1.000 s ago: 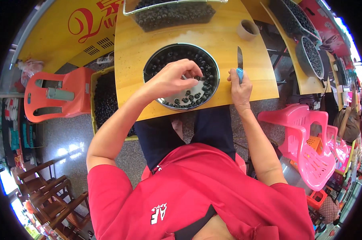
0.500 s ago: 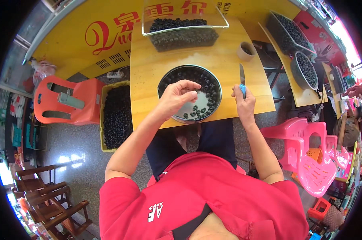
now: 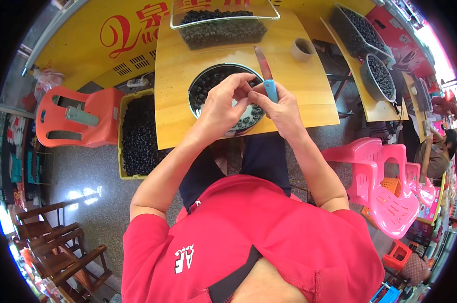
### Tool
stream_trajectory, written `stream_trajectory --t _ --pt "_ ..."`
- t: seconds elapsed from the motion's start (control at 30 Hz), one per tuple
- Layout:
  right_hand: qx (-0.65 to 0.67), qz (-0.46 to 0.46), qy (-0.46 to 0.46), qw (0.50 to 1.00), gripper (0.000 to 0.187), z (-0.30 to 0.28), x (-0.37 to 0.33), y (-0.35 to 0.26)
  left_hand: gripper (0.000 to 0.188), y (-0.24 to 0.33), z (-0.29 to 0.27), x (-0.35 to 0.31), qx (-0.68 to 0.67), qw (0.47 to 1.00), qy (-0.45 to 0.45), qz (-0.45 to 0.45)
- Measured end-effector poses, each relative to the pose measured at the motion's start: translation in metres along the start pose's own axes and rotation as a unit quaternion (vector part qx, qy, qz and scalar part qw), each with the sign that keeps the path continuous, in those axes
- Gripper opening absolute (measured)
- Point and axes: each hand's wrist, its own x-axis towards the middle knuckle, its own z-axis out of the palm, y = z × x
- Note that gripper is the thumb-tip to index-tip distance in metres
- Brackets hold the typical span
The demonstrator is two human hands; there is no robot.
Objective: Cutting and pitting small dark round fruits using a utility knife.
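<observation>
**Small dark fruit pinched over the round metal basin**

Small dark fruit (image 3: 249, 94) sits at the upper centre of the frame, where our two hands meet. We pinch it between the fingertips of our left hand (image 3: 223, 103), thumb and forefinger closed on it; it is too small for us to tell more than its dark colour. Our right hand (image 3: 284, 108) presses against the left one and is clenched around the blue plastic handle of a knife (image 3: 266, 73), whose narrow steel blade points up and away from us.

Directly beneath both hands lies a round metal basin (image 3: 203, 83) partly filled with more dark round fruit. It rests on a yellow wooden table top (image 3: 175, 108), near the edge closest to us. Farther up the table stands a clear rectangular plastic tub (image 3: 223, 22) heaped with the same dark fruit, and to its right a small beige roll of tape (image 3: 303, 49).

Left of the table, on the grey floor, we see a yellow crate (image 3: 137, 136) full of dark fruit, and beyond it an orange plastic chair (image 3: 74, 118). At the right of the frame stand pink plastic chairs (image 3: 385, 182). In the upper right, a second table carries another tub and a round bowl (image 3: 380, 76) of dark fruit.
</observation>
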Motion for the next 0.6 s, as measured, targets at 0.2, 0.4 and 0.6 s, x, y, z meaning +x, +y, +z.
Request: stream_trajectory --t 0.2,0.4,0.6 --pt "0.09 0.05 -0.032 0.994 0.015 0.002 -0.001 -0.009 0.037 0.005 0.002 -0.008 0.064 0.995 0.046 0.061" --pt "0.103 0.049 -0.038 0.993 0.015 0.001 -0.001 -0.007 0.026 -0.008 0.008 -0.017 -0.06 0.995 0.077 0.012" --pt "0.086 0.058 -0.052 0.993 0.017 0.001 0.001 -0.015 0.019 -0.004 0.004 -0.021 -0.228 0.968 0.045 -0.1"
